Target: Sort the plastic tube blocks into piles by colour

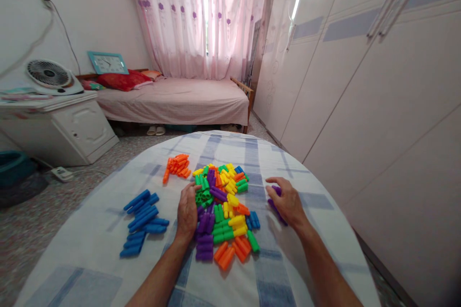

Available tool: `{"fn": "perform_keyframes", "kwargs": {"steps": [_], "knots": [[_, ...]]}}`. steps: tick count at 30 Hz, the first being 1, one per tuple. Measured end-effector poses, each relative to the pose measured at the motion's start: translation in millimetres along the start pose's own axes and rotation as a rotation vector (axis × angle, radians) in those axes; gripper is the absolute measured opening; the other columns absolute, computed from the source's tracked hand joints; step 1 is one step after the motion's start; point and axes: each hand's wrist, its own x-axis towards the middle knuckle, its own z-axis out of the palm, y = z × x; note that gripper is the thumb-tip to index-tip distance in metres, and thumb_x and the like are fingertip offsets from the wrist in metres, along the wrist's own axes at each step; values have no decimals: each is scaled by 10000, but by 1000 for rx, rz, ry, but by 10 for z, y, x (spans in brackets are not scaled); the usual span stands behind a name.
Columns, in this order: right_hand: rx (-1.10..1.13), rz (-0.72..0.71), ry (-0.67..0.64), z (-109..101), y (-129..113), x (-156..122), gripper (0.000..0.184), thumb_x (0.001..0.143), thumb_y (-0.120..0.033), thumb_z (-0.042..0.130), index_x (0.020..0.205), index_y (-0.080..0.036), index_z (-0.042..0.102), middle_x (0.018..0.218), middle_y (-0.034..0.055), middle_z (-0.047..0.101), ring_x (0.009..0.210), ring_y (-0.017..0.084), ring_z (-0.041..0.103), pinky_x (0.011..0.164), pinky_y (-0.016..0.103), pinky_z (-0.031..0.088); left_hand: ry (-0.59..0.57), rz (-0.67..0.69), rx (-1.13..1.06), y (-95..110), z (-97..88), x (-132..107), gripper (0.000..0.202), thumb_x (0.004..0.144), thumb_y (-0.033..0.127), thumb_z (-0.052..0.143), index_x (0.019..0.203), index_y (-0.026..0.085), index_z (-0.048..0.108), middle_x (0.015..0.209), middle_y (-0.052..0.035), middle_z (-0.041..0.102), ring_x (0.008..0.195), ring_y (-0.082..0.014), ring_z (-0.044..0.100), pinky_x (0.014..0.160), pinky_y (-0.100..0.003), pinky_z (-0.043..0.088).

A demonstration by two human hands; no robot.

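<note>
A mixed pile of bullet-shaped plastic building pieces in green, purple, yellow, orange and blue (223, 230) lies in the middle of the round table. My left hand (187, 213) rests along the pile's left side, fingers stretched out, the tips touching green pieces (203, 195). Right of the pile, my right hand (287, 202) curls its thumb and fingers over purple plastic pieces (276, 211) at the tabletop; the hand partly covers them. Separate groups of blue pieces (144, 218) and orange pieces (177, 165) lie to the left.
A white and blue checked cloth (90, 283) covers the table. Beyond stand a bed (180, 100) and a white cabinet (79, 127) with a fan (50, 76) on it. A tall wardrobe (378, 105) runs along the right side.
</note>
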Motion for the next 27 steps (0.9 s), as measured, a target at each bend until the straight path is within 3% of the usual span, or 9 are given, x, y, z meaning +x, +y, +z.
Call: {"fn": "perform_keyframes", "kwargs": {"steps": [3, 6, 11, 14, 17, 21, 25, 27], "knots": [[39, -102, -138, 261, -436, 10, 210, 821, -300, 490, 964, -209, 615, 1020, 43, 648, 996, 180, 557, 896, 319, 400, 8, 7, -6, 13, 1, -4, 490, 908, 509, 254, 995, 188, 614, 1143, -73, 590, 1137, -202, 510, 1047, -385, 357], [-70, -160, -260, 521, -745, 29, 255, 812, -373, 542, 989, -211, 630, 1016, 53, 658, 1001, 210, 557, 871, 344, 395, 4, 12, -17, -7, 4, 0, 478, 912, 499, 253, 994, 194, 611, 1125, -70, 603, 1110, -201, 534, 1023, -390, 386], [-318, -146, -353, 830, -952, 56, 257, 770, -400, 588, 887, -179, 647, 928, 92, 666, 936, 252, 565, 812, 380, 393, -2, 11, 1, -27, 9, 9, 492, 917, 494, 233, 992, 189, 611, 1157, -78, 582, 1116, -204, 531, 1030, -398, 380], [-288, -124, -327, 886, -989, 63, 203, 760, -351, 593, 852, -177, 643, 896, 86, 665, 907, 245, 570, 808, 375, 395, -4, 31, -5, -4, 6, -3, 481, 920, 486, 238, 997, 190, 609, 1168, -75, 576, 1140, -197, 513, 1045, -381, 362], [-72, -90, -251, 777, -963, 76, 182, 777, -322, 567, 886, -197, 641, 893, 52, 667, 878, 205, 583, 810, 332, 408, 0, 30, -19, 18, 4, -17, 473, 920, 484, 244, 995, 192, 608, 1165, -73, 578, 1148, -195, 505, 1045, -373, 359], [127, 1, -28, 358, -664, 80, 290, 817, -377, 496, 1017, -202, 611, 985, 56, 659, 925, 196, 585, 828, 310, 422, 2, 14, -37, 5, 8, -19, 466, 918, 485, 258, 985, 190, 612, 1168, -73, 578, 1151, -197, 502, 1049, -378, 352], [-111, 311, 142, -135, -69, 7, 386, 807, -479, 463, 1054, -220, 607, 919, 58, 673, 875, 237, 605, 769, 338, 426, 15, 44, -22, -16, 16, -5, 454, 919, 469, 262, 953, 192, 619, 1149, -74, 578, 1137, -192, 505, 1052, -367, 349], [-257, 428, 130, -295, 210, -68, 403, 803, -498, 448, 1041, -218, 614, 900, 70, 680, 878, 259, 609, 746, 349, 419, 20, 49, -13, -17, 19, 2, 458, 917, 469, 262, 945, 188, 622, 1142, -78, 576, 1139, -192, 500, 1051, -359, 349]]}}
